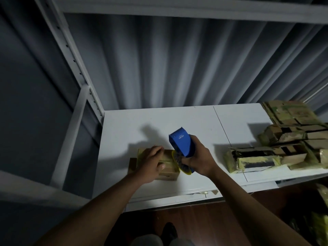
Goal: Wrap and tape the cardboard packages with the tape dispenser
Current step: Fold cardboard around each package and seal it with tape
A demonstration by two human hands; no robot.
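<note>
A: Where's the package?

B: The package lies on the white shelf, toward its front-left part, near the front edge. The left hand rests on top of it, fingers loosely spread and pressing down.

A: And the dispenser?

B: The right hand has its fingers curled round the blue dispenser, held tilted just beside the package's right end, toothed edge pointing away. Its yellow tape roll touches the package.

A: Room to move?

B: Bare shelf lies behind the hands, back to the curtain. On the right, a pile of wrapped packages fills the shelf's end, well apart from the hands. A metal upright bounds the left.
</note>
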